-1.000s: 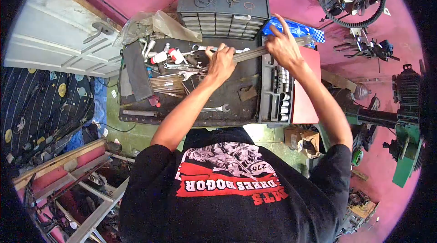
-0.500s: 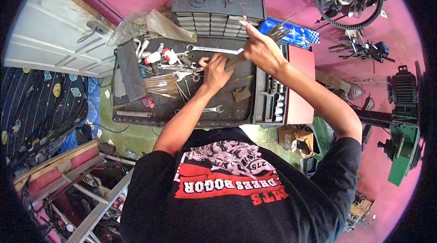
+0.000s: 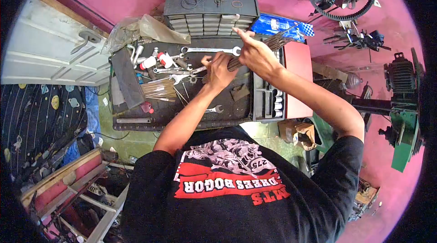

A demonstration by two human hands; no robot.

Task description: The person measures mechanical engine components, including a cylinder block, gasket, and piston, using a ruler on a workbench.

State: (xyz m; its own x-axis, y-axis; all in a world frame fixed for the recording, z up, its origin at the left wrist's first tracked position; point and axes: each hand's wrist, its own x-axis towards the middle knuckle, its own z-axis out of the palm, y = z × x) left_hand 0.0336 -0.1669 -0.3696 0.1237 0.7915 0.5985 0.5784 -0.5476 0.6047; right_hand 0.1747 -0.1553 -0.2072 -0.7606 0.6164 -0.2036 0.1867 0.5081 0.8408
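Note:
A bundle of thin brown metal rods [image 3: 276,41], looking like spokes, slants up to the right between my hands, above the workbench mat. My right hand [image 3: 259,57] is closed around its middle, with a finger sticking out along the upper side. At the lower left end, the bent fingers of my left hand [image 3: 220,71] are closed on the rods; the fingertips are partly hidden. Just behind both hands lies a long combination wrench [image 3: 205,50]. More thin rods [image 3: 158,90] lie spread on the mat to the left, beside an open-end wrench [image 3: 179,78].
A black drawer cabinet [image 3: 210,4] stands at the back, with a blue packet [image 3: 273,25] beside it. A red toolbox [image 3: 297,83] and a socket tray [image 3: 265,106] border the right. Red-and-white bottles [image 3: 165,60] sit among tools at left. A brown scrap [image 3: 240,92] lies in front.
The rod bundle and both hands have shifted slightly, and the bundle now lies a little flatter. My grip looks much the same. The whole view has shifted a little.

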